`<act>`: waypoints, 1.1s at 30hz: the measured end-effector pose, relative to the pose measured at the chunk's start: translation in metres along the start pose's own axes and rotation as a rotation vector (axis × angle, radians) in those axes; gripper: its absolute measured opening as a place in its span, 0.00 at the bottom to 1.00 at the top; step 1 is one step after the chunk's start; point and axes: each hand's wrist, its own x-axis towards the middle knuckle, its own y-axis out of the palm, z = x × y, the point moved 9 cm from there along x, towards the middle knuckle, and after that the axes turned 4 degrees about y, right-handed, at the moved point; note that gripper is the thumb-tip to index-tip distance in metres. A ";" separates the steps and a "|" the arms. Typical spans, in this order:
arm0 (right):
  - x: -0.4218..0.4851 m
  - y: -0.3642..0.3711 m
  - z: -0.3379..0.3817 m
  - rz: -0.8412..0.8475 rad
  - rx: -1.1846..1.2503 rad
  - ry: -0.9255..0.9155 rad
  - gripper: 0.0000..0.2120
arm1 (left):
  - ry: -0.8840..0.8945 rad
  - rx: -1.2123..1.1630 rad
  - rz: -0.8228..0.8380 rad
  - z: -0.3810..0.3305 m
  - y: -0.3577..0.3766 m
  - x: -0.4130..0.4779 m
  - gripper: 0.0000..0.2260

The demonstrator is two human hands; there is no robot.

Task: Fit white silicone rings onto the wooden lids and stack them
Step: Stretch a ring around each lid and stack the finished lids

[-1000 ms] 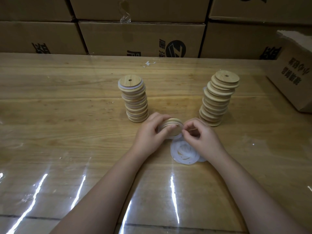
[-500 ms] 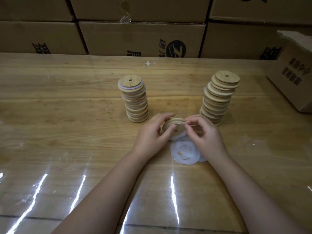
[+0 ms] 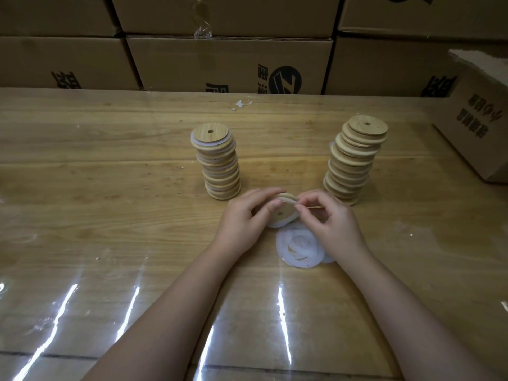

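Left hand [image 3: 242, 215] has its fingers curled round the wooden lid [image 3: 283, 213], tilted on edge. Right hand [image 3: 330, 220] pinches the white ring [image 3: 287, 200] at the lid's upper-right rim, so I'd guess it does the stretching. Loose rings [image 3: 299, 250] lie just in front of the lid.

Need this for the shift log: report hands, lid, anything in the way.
Left hand grips wooden lid. Right hand pinches white ring at its rim. Nothing in the way; loose rings lie nearby.
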 end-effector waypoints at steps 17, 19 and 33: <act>0.002 0.005 -0.018 0.072 0.097 0.184 0.11 | -0.069 -0.035 -0.009 0.012 0.000 0.000 0.10; 0.002 0.005 -0.017 0.078 0.090 0.188 0.11 | -0.088 -0.048 -0.007 0.014 0.000 0.000 0.10; -0.001 0.011 -0.020 0.127 -0.003 0.193 0.09 | -0.165 -0.079 -0.006 0.024 -0.001 -0.002 0.10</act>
